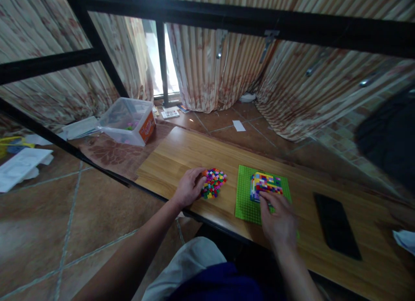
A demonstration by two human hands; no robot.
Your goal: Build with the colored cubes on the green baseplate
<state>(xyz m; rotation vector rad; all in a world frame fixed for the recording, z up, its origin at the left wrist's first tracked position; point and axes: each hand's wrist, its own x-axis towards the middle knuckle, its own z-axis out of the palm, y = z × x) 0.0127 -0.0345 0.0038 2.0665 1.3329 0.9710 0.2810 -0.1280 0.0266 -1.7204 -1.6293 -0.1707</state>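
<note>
A loose heap of small coloured toy bricks [214,184] lies on the wooden table. At its left edge rests my left hand [189,187], fingers curved and thumb a little apart, with the fingertips touching the outer bricks. To the right, a green studded baseplate [244,201] carries a low, multicoloured block built from toy bricks [264,182]. My right hand [279,216] reaches over the plate's near right part, thumb and forefinger pinched on a small toy brick at the block's near left corner. That hand hides part of the block and plate.
A black flat slab [337,225] lies on the wooden table [194,149] right of the baseplate. A clear plastic bin [125,117] stands on the floor beyond the left end. Black metal bars [207,11] cross above, before striped curtains. White paper [405,240] sits at far right.
</note>
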